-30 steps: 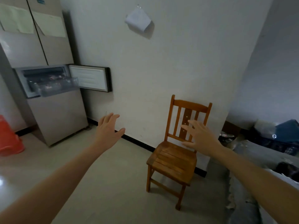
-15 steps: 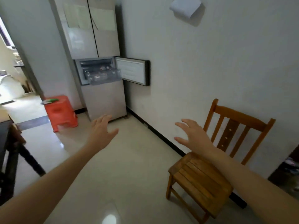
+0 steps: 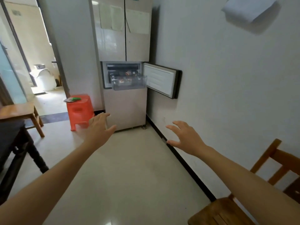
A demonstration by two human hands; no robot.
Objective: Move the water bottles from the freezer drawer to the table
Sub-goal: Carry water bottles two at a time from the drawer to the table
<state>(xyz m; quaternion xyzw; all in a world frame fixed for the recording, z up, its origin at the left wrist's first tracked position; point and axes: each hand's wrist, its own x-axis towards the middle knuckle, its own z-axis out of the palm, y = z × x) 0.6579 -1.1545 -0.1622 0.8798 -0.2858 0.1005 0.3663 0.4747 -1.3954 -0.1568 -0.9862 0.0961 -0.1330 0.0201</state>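
Head view: at the left edge, near, a corner of a dark tabletop [image 3: 9, 132] is in frame with a low wooden bench [image 3: 17, 109] just behind it; so little of the tabletop shows that it cannot be told whether any bottle has reached it. Further right an orange stool [image 3: 79, 109] stands beside the fridge [image 3: 123, 38]. The left hand [image 3: 99, 129] is stretched out ahead of the person, its fingers [image 3: 103, 116] straight and released, holding nothing. Beyond it, far across the floor, the freezer drawer [image 3: 129, 83] is pulled out of the fridge body, and its small door [image 3: 159, 80] is swung open to the right against the wall. The drawer holds packed goods, but the water bottles cannot be made out among them at this range; by the task sentence that is where they should lie. The right hand [image 3: 186, 137] reaches forward too, with its fingers [image 3: 177, 124] spread and loose, grasping nothing. A wooden chair [image 3: 243, 200] stands at the near right by the wall.

As a judgement, the opening work looks done, since door and drawer are both open. The person is well apart from the fridge with both hands free, so this reads as an approach to fetch bottles. Reaching the drawer, lifting bottles out and carrying them to the tabletop on the left appear to lie ahead.
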